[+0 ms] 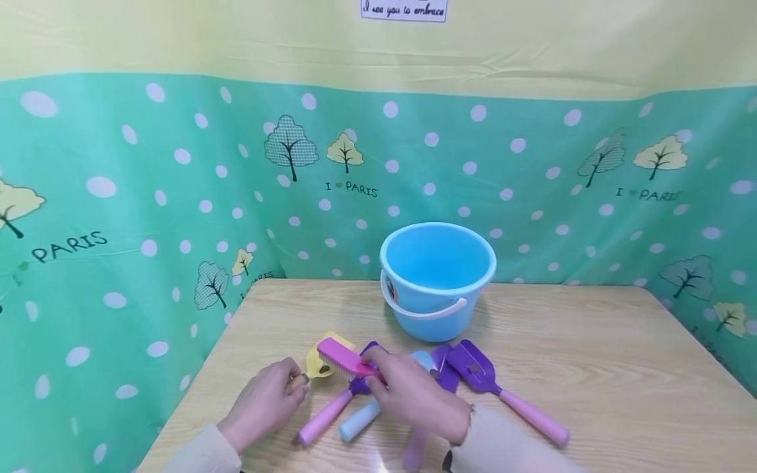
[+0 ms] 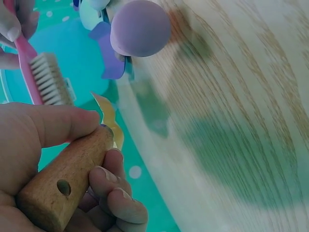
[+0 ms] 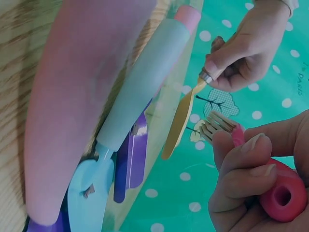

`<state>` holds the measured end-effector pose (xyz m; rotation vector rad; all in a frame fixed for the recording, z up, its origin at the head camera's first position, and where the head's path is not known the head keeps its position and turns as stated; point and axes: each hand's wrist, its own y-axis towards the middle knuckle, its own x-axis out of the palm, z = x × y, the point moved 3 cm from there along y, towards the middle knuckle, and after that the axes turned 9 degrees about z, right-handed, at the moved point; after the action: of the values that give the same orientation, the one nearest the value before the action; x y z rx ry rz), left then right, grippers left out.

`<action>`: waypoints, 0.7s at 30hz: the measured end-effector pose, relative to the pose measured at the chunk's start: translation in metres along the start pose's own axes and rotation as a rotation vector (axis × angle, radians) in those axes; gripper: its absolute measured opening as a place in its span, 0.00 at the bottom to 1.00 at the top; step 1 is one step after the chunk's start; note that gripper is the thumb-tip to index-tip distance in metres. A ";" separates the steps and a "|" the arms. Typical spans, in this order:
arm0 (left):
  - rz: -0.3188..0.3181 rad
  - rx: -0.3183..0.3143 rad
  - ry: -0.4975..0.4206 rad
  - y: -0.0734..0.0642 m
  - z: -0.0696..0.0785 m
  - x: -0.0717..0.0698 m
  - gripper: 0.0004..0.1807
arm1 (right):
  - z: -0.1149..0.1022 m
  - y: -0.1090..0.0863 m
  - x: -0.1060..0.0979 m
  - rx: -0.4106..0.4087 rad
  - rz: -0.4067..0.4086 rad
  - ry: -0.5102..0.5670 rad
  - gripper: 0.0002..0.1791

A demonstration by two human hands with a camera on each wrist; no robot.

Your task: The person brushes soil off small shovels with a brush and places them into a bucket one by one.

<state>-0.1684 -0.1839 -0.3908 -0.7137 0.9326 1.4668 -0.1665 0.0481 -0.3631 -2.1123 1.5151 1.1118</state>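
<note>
My left hand [image 1: 267, 396] grips the short wooden handle [image 2: 65, 181] of a small yellow toy shovel [image 1: 320, 361], seen edge-on in the right wrist view. My right hand [image 1: 408, 387] holds a pink brush [image 1: 338, 353] by its handle, its pale bristles [image 2: 48, 79] facing the shovel side. In the head view the brush head overlaps the shovel blade's right edge; in the right wrist view the bristles appear apart from the blade. Under my right hand lie a light blue shovel [image 1: 361, 420] and a purple shovel with a pink handle [image 1: 325, 418], both partly hidden.
A light blue bucket [image 1: 437, 318] with a white handle stands at the back of the wooden table [image 1: 579, 355]. Another purple shovel [image 1: 476, 368] lies to the right, beside a purple tool [image 1: 447, 376] partly under my right arm. A green dotted cloth [image 1: 331, 230] hangs behind and left.
</note>
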 end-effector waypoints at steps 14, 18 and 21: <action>-0.005 0.017 0.006 -0.001 0.001 0.000 0.07 | -0.009 0.010 0.016 -0.049 -0.009 0.000 0.16; -0.006 0.018 0.001 -0.002 0.003 -0.002 0.06 | -0.010 0.012 0.021 -0.049 -0.016 0.020 0.15; -0.003 0.020 0.004 -0.003 0.004 -0.003 0.07 | -0.011 0.013 0.024 -0.046 -0.025 0.030 0.15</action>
<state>-0.1645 -0.1821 -0.3867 -0.7036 0.9481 1.4521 -0.1706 0.0201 -0.3721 -2.1813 1.4864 1.1213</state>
